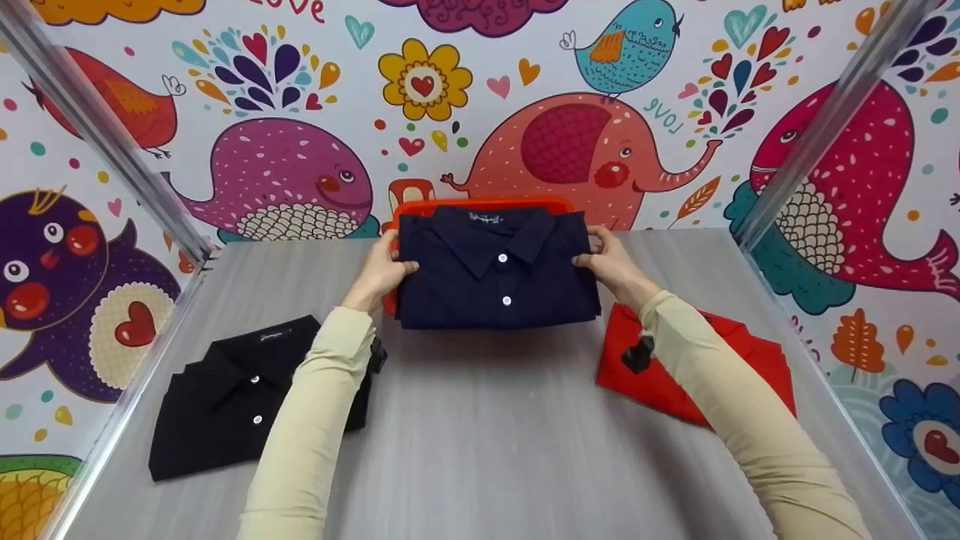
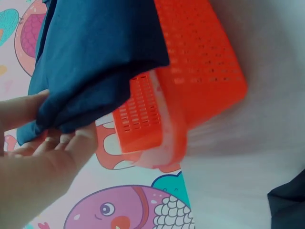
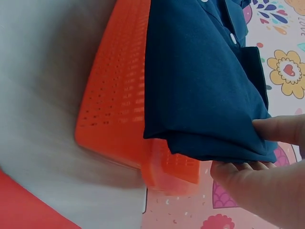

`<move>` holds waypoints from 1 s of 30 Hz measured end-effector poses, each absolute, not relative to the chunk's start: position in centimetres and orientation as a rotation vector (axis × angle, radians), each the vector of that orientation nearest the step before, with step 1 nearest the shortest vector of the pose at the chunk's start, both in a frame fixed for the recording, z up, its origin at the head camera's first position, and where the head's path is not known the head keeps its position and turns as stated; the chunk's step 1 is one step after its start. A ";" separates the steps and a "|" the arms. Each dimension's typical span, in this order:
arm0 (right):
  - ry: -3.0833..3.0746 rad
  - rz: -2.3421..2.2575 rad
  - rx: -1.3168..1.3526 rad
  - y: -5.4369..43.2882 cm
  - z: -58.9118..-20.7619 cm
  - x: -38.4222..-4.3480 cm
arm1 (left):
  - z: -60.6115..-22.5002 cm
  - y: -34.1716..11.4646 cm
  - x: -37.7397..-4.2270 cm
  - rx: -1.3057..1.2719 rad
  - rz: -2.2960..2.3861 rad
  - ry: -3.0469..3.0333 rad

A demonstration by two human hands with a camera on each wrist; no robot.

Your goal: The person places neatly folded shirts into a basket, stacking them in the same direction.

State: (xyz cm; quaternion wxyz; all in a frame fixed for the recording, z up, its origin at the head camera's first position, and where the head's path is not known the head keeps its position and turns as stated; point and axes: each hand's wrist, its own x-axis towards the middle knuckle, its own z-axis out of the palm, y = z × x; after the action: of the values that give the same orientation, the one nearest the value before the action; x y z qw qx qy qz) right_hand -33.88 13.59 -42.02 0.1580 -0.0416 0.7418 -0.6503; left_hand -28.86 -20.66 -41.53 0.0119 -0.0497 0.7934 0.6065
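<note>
A folded navy polo shirt (image 1: 499, 281), collar toward the back wall and two white buttons facing up, is held level over an orange-red perforated basket (image 2: 205, 62). My left hand (image 1: 381, 271) pinches its left side, thumb on top and fingers underneath. On the opposite side my right hand (image 1: 611, 262) grips the shirt the same way, as the right wrist view also shows. The shirt covers most of the basket's opening; the rim (image 1: 487, 202) shows behind the collar.
A folded black shirt (image 1: 217, 405) lies on the grey table (image 1: 480, 442) at the left, partly behind my left sleeve. At the right a folded red shirt (image 1: 750, 360) lies under my right forearm. A patterned wall (image 1: 420, 150) stands right behind the basket.
</note>
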 end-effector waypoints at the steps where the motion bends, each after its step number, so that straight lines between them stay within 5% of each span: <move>1: 2.126 -1.860 -0.113 13.4 -41.9 -34.1 | -41.4 -20.7 -29.1 -0.165 1.885 2.476; 20: 2.310 -1.662 -0.046 10.8 -40.7 -37.8 | -40.7 -20.9 -33.2 -0.376 1.539 2.754; 30: 2.335 -1.629 -0.038 10.0 -40.4 -39.3 | -41.7 -19.9 -34.0 -0.458 1.721 2.673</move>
State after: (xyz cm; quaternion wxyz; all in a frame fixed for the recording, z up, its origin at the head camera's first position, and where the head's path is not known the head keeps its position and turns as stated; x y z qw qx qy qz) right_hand -39.26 10.04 -40.42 0.1467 -0.0134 0.8112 -0.5660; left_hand -33.95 -19.91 -41.74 -0.0351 -0.1424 0.8317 0.5356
